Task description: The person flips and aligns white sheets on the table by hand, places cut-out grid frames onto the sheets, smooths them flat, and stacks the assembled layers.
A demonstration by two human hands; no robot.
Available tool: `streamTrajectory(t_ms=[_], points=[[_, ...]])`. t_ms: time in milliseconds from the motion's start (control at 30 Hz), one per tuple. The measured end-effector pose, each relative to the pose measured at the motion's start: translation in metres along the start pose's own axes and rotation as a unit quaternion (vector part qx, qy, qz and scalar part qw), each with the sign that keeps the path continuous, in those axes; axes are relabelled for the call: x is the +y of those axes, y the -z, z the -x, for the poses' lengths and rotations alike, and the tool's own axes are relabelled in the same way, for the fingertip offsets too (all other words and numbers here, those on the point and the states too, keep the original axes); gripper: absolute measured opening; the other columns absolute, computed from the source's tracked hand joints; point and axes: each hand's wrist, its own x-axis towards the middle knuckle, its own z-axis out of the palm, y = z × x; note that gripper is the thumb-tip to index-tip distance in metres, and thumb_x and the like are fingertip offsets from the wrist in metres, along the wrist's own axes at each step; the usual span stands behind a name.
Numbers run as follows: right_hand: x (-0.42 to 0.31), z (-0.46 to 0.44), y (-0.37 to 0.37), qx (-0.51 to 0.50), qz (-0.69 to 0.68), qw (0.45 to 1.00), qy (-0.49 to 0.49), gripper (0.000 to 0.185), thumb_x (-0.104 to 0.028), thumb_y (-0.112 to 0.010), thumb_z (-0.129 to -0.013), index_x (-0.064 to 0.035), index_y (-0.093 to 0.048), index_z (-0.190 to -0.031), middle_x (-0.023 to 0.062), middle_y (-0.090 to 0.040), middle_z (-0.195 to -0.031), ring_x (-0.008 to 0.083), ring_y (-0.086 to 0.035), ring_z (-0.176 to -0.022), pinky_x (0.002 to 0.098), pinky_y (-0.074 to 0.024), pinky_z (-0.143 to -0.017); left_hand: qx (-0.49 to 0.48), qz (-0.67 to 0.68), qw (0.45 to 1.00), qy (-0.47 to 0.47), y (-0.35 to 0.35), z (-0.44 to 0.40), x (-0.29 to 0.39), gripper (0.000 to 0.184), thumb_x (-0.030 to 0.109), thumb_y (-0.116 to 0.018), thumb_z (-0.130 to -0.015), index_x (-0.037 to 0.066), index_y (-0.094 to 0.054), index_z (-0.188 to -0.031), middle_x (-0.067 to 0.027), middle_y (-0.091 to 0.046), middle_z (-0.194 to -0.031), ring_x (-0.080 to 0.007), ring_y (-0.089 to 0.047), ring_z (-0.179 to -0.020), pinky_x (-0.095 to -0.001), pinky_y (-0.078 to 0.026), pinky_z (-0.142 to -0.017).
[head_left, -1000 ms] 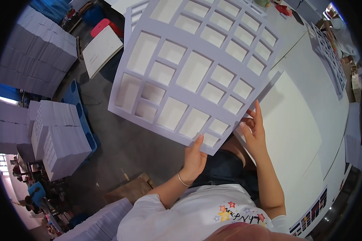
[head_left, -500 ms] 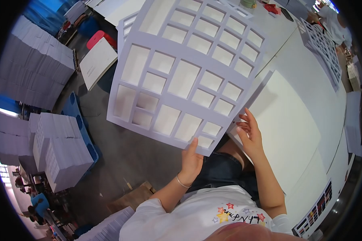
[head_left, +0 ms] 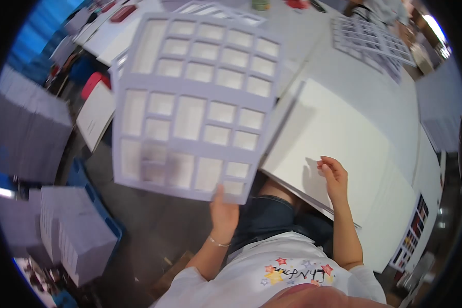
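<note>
My left hand (head_left: 225, 213) grips the lower edge of a large white compartment tray (head_left: 192, 90), with the thumb on its front face. Many rectangular recesses of different sizes cover the tray, which is held up at a tilt and blurred by motion. Behind its top edge, similar latticed frames (head_left: 226, 13) partly show. My right hand (head_left: 336, 179) is over a stack of plain white boards (head_left: 339, 128), its fingers loosely bent and apart, with nothing visible in them. A shadow of it falls on the top board.
Another person (head_left: 390, 13) is at the table's far right, near latticed frames (head_left: 372, 43). A printed colour sheet (head_left: 410, 233) lies at right. Stacked boards (head_left: 79, 233) stand on a blue pallet (head_left: 100, 205) at left, beside a taller stack (head_left: 31, 123). A red stool (head_left: 93, 84) carries a pale board (head_left: 96, 114).
My left hand has carried the compartment tray left, away from the white boards, and turned it more upright. My right hand has moved off the tray's side and over the boards. The view has shifted.
</note>
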Motion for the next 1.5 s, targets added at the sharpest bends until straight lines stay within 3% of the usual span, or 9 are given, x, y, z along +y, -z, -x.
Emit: streamTrajectory(t_ms=[100, 267, 533, 833, 1033, 1200, 1267, 1400, 1500], points=[[0.004, 0.008, 0.029, 0.062, 0.008, 0.998, -0.004, 0.024, -0.007, -0.054, -0.085, -0.0008, -0.056, -0.108, 0.0075, -0.063, -0.094, 0.0131, -0.058, -0.084, 0.0243, -0.0453, -0.075, -0.034, -0.014, 0.999, 0.004, 0.002, 0.0, 0.001, 0.03, 0.022, -0.046, -0.092, 0.001, -0.05, -0.113, -0.0091, -0.056, -0.113, -0.0211, -0.053, -0.105, -0.0357, -0.041, -0.092], [0.004, -0.003, 0.088, 0.149, 0.227, 0.959, 0.081, 0.018, -0.011, -0.059, -0.081, -0.0016, -0.064, -0.095, 0.0077, -0.065, -0.088, 0.0117, -0.058, -0.079, 0.0249, -0.0447, -0.07, -0.073, -0.046, 0.996, 0.004, -0.014, 0.01, 0.002, 0.035, 0.022, -0.042, -0.094, 0.002, -0.044, -0.121, -0.0099, -0.052, -0.119, -0.0215, -0.05, -0.109, -0.0367, -0.041, -0.093], [0.003, -0.117, 0.178, 0.243, 0.469, 0.839, 0.132, 0.02, -0.018, -0.062, -0.076, -0.0036, -0.064, -0.09, 0.011, -0.064, -0.085, 0.0249, -0.059, -0.083, 0.0365, -0.045, -0.075, -0.076, -0.066, 0.995, -0.008, -0.01, 0.008, 0.001, 0.04, 0.026, -0.048, -0.089, 0.004, -0.044, -0.122, -0.0078, -0.051, -0.121, -0.0242, -0.048, -0.112, -0.0383, -0.038, -0.095], [0.013, -0.23, 0.183, 0.18, 0.637, 0.75, 0.006, 0.037, -0.022, -0.064, -0.074, -0.0093, -0.059, -0.108, 0.0115, -0.059, -0.105, 0.0276, -0.054, -0.101, 0.0554, -0.0357, -0.087, -0.009, -0.073, 0.994, -0.083, 0.0, 0.019, 0.02, 0.053, 0.033, -0.056, -0.079, 0.005, -0.045, -0.123, -0.0082, -0.052, -0.119, -0.0264, -0.049, -0.109, -0.0419, -0.039, -0.093], [0.015, -0.257, 0.189, 0.077, 0.663, 0.741, -0.077, 0.031, -0.019, -0.062, -0.077, -0.0098, -0.059, -0.106, 0.0093, -0.056, -0.11, 0.0276, -0.051, -0.105, 0.0603, -0.0299, -0.093, -0.021, -0.063, 0.995, -0.076, -0.007, 0.016, 0.017, 0.048, 0.031, -0.057, -0.08, 0.007, -0.048, -0.12, -0.0059, -0.054, -0.116, -0.0241, -0.051, -0.106, -0.0383, -0.04, -0.092], [-0.005, -0.255, 0.207, 0.198, 0.679, 0.704, 0.064, 0.021, -0.018, -0.056, -0.081, -0.0111, -0.06, -0.101, 0.0068, -0.059, -0.099, 0.0266, -0.054, -0.1, 0.0639, -0.0243, -0.094, -0.013, -0.045, 0.998, -0.051, -0.001, 0.013, 0.018, 0.047, 0.029, -0.054, -0.082, 0.006, -0.046, -0.121, -0.0073, -0.052, -0.119, -0.0252, -0.048, -0.11, -0.0404, -0.039, -0.094], [-0.044, -0.243, 0.216, 0.224, 0.623, 0.745, 0.083, 0.02, -0.019, -0.056, -0.082, -0.0101, -0.06, -0.1, 0.0072, -0.06, -0.094, 0.0253, -0.056, -0.096, 0.0631, -0.0231, -0.093, -0.029, -0.054, 0.998, -0.032, -0.005, 0.015, 0.021, 0.044, 0.027, -0.054, -0.082, 0.006, -0.047, -0.12, -0.0071, -0.052, -0.118, -0.0247, -0.048, -0.109, -0.0399, -0.038, -0.094], [-0.117, -0.137, 0.21, 0.206, 0.522, 0.804, 0.198, 0.013, -0.017, -0.054, -0.084, -0.0072, -0.057, -0.092, 0.0063, -0.059, -0.09, 0.0235, -0.056, -0.091, 0.0588, -0.0188, -0.096, -0.036, -0.061, 0.996, -0.057, -0.003, 0.014, 0.024, 0.044, 0.025, -0.054, -0.082, 0.005, -0.047, -0.12, -0.0075, -0.053, -0.116, -0.0252, -0.051, -0.106, -0.0392, -0.042, -0.092], [-0.116, -0.022, 0.179, 0.169, 0.559, 0.779, 0.229, 0.011, -0.007, -0.056, -0.079, -0.0056, -0.055, -0.09, 0.006, -0.057, -0.086, 0.0236, -0.056, -0.087, 0.0546, -0.0178, -0.1, -0.031, -0.084, 0.993, -0.074, -0.006, 0.017, 0.027, 0.044, 0.023, -0.055, -0.081, 0.005, -0.046, -0.121, -0.0076, -0.053, -0.116, -0.0245, -0.051, -0.106, -0.0382, -0.043, -0.09]])
